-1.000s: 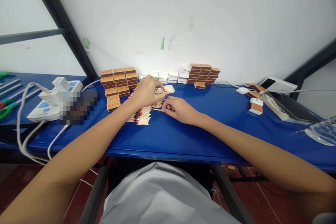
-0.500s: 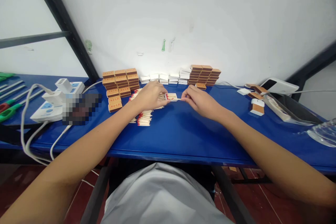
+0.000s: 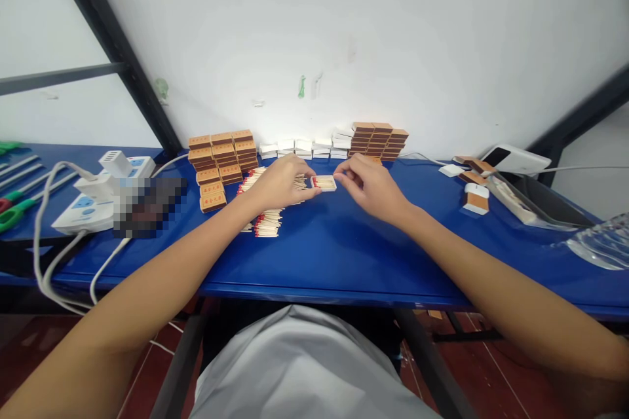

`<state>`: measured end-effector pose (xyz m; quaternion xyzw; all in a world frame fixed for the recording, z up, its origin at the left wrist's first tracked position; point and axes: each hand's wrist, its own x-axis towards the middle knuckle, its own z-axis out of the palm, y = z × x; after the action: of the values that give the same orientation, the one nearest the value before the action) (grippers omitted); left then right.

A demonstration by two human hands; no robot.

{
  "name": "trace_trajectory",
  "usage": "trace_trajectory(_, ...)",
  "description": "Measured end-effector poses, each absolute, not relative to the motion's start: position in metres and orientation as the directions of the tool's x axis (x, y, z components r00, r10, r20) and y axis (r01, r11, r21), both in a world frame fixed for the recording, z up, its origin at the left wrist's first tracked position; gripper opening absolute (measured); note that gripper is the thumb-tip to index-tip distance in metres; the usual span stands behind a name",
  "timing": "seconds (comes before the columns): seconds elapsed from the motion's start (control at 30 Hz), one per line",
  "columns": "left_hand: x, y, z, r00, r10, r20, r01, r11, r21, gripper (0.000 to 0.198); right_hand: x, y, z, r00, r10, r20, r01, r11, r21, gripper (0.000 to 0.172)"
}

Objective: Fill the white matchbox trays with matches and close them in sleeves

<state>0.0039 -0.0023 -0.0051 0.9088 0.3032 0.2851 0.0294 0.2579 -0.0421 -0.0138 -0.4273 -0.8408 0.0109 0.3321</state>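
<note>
My left hand (image 3: 287, 182) grips the left end of a small white matchbox tray (image 3: 331, 188) between thumb and fingers. Red-tipped matches (image 3: 323, 181) lie inside the tray. At its right end is my right hand (image 3: 366, 181), fingers curled and tips drawn together. Whether those tips hold anything is too small to tell. Beneath and beside my left wrist lies a pile of loose matches (image 3: 268, 222), partly hidden by the hand and forearm.
Stacked matchboxes (image 3: 223, 150) stand behind on the left, more boxes (image 3: 378, 137) on the right, with white trays (image 3: 303, 147) between. A power strip (image 3: 91, 206) with cables is at left. Loose box covers (image 3: 476, 199) and a plastic bottle (image 3: 602, 245) are at right.
The match between my right fingertips and the tray no longer shows. My right fingertips are closer to the tray's right end. My left hand keeps its grip.
</note>
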Motion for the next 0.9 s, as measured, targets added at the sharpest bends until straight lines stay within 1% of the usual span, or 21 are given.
trace_trajectory(0.07, 0.001, 0.004, -0.004, 0.602, 0.589, 0.540, 0.577, -0.788, 0.217, 0.026, 0.250, -0.044, -0.016, -0.393, 0.719, 0.574, 0.695, 0.640, -0.327, 0.026)
trace_trajectory(0.13, -0.003, 0.009, -0.004, 0.548, 0.608, 0.574, 0.627, -0.753, 0.199, 0.024, 0.239, -0.046, -0.022, -0.498, 0.684, 0.533, 0.640, 0.705, -0.305, 0.028)
trace_trajectory(0.2, -0.006, 0.013, -0.003, 0.520, 0.621, 0.587, 0.663, -0.727, 0.182, 0.023, 0.228, -0.046, -0.030, -0.642, 0.621, 0.450, 0.577, 0.777, -0.251, 0.031)
trace_trajectory(0.3, -0.006, 0.014, -0.002, 0.518, 0.630, 0.578, 0.682, -0.712, 0.166, 0.024, 0.216, -0.044, -0.043, -0.721, 0.586, 0.370, 0.562, 0.807, -0.182, 0.036)
trace_trajectory(0.4, -0.005, 0.010, -0.001, 0.533, 0.628, 0.566, 0.681, -0.716, 0.153, 0.025, 0.213, -0.043, -0.048, -0.719, 0.580, 0.383, 0.561, 0.810, -0.171, 0.035)
trace_trajectory(0.57, -0.003, 0.008, 0.001, 0.546, 0.620, 0.564, 0.683, -0.719, 0.130, 0.027, 0.216, -0.040, -0.049, -0.695, 0.571, 0.436, 0.547, 0.814, -0.195, 0.024)
trace_trajectory(0.7, -0.004, 0.009, 0.000, 0.544, 0.614, 0.572, 0.682, -0.721, 0.126, 0.027, 0.215, -0.040, -0.051, -0.703, 0.567, 0.430, 0.537, 0.819, -0.203, 0.022)
trace_trajectory(0.9, -0.003, 0.008, 0.001, 0.555, 0.608, 0.568, 0.673, -0.729, 0.123, 0.026, 0.210, -0.041, -0.052, -0.665, 0.621, 0.415, 0.541, 0.784, -0.305, 0.013)
